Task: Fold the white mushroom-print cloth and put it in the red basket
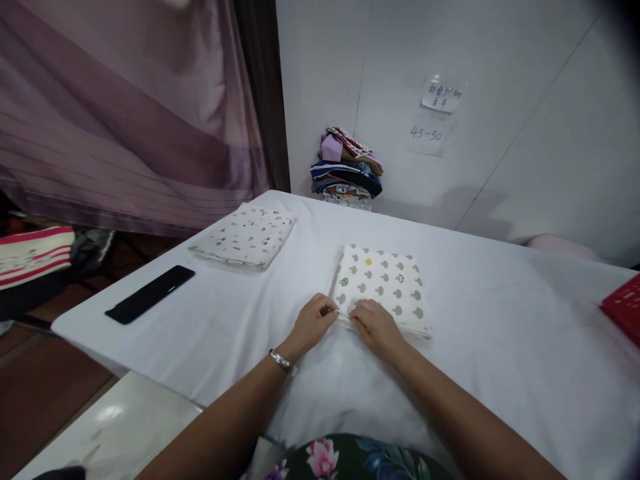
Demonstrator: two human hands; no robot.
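A folded white cloth (383, 283) printed with grey, green and yellow mushroom shapes lies flat in front of me. At its near left corner, my left hand (317, 319) pinches the edge between thumb and fingers. Close beside it, my right hand (374, 327) grips the near edge of the same cloth, fingers bent over the top. A short stretch of folded edge shows between the two hands. Farther left rests a second folded cloth (245, 235), white with small dark prints, which neither hand touches.
The table (240, 333) has a white cover. A black flat slab (150, 293) lies near its left edge, and something red (623, 310) sits at the right edge. Beyond the far edge is a stack of folded fabrics (346, 167) by the wall. A curtain (150, 120) hangs at left.
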